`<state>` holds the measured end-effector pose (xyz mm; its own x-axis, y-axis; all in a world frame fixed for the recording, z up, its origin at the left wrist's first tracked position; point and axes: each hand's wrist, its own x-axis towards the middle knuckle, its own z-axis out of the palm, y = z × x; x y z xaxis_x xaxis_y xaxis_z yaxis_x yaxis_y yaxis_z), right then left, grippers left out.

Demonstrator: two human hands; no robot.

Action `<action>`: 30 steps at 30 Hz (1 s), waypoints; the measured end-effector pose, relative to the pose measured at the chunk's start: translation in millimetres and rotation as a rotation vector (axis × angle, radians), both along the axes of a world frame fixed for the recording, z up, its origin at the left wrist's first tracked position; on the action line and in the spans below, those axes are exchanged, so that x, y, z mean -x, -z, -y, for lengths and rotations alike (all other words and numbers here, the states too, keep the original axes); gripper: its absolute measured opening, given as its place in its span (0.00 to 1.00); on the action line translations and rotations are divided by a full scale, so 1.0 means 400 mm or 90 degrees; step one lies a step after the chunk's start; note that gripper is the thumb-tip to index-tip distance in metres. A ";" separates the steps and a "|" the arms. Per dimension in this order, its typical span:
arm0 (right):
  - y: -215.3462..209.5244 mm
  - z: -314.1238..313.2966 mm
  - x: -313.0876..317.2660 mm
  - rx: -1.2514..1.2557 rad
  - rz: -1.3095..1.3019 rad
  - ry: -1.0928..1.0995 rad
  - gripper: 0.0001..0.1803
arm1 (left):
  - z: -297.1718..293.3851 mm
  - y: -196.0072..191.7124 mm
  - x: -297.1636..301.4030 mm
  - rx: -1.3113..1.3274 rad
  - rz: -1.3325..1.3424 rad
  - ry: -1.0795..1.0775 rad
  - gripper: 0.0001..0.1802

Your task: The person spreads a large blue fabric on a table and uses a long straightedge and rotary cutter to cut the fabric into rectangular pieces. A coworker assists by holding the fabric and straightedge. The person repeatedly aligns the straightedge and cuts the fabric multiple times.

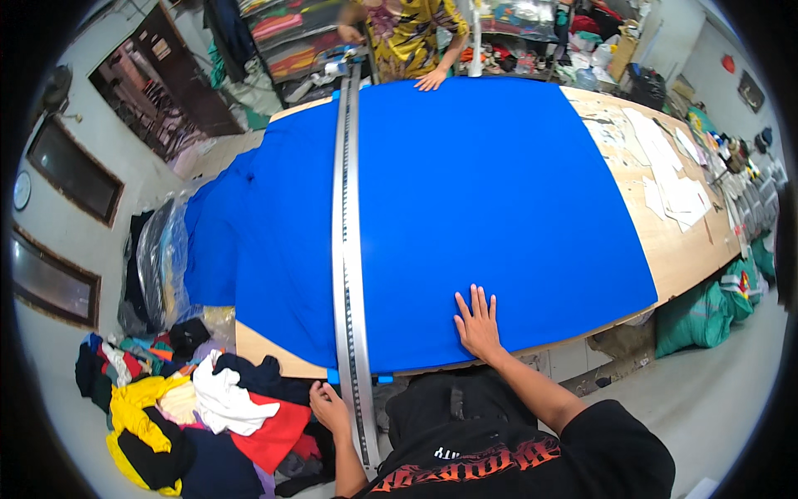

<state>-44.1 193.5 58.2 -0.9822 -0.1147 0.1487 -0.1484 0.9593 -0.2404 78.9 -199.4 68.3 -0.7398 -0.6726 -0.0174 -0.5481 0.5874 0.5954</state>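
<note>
Blue fabric (465, 200) lies over a big wooden table, smooth on the right and rumpled on the left. My right hand (479, 326) rests flat on its near part with the fingers spread. A long metal rail (349, 249) crosses the fabric from the near edge to the far edge. Beside the rail's near end, just off the table edge, is my left hand (331, 407), its fingers loosely bent and nothing visible in them. At the rail's far end sits a blue and silver device (339, 66), apparently a cloth cutter.
Across the table stands a person (411, 37) in yellow patterned clothing, one hand (432, 79) on the fabric, the other near the device. White paper pieces (665, 179) lie on the table's right end. Heaped clothes (224, 399) fill the floor at the near left; green sacks (698, 320) stand right.
</note>
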 end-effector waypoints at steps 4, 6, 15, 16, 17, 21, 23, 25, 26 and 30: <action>-0.004 -0.018 -0.029 -0.004 0.008 -0.001 0.34 | 0.071 0.051 0.172 0.152 0.189 0.001 0.35; 0.001 -0.028 -0.034 -0.022 -0.004 0.013 0.34 | 0.062 0.058 0.253 0.128 0.197 -0.026 0.34; -0.020 -0.073 -0.079 -0.015 0.025 -0.004 0.33 | 0.151 0.226 0.392 -0.486 0.007 -0.176 0.26; -0.015 -0.080 -0.082 -0.009 0.028 -0.005 0.33 | 0.123 0.190 0.403 -0.561 -0.026 -0.183 0.26; -0.020 -0.056 -0.074 0.008 0.026 -0.030 0.32 | 0.169 0.179 0.374 -0.596 -0.122 -0.175 0.26; -0.011 -0.090 -0.082 -0.029 0.033 -0.009 0.32 | -0.059 -0.032 0.423 -0.675 -0.214 0.005 0.30; -0.007 -0.108 -0.067 0.073 0.062 -0.022 0.33 | -0.283 -0.215 0.423 -0.668 -0.273 0.107 0.24; -0.015 -0.142 -0.052 0.304 0.128 -0.072 0.35 | -0.445 -0.330 0.368 -0.681 -0.224 0.260 0.18; -0.034 -0.172 -0.031 0.567 0.268 -0.089 0.38 | -0.520 -0.358 0.337 -0.671 -0.177 0.327 0.18; -0.312 -0.281 -0.025 1.205 0.555 0.112 0.54 | -0.883 -0.350 0.221 -0.669 -0.006 0.601 0.21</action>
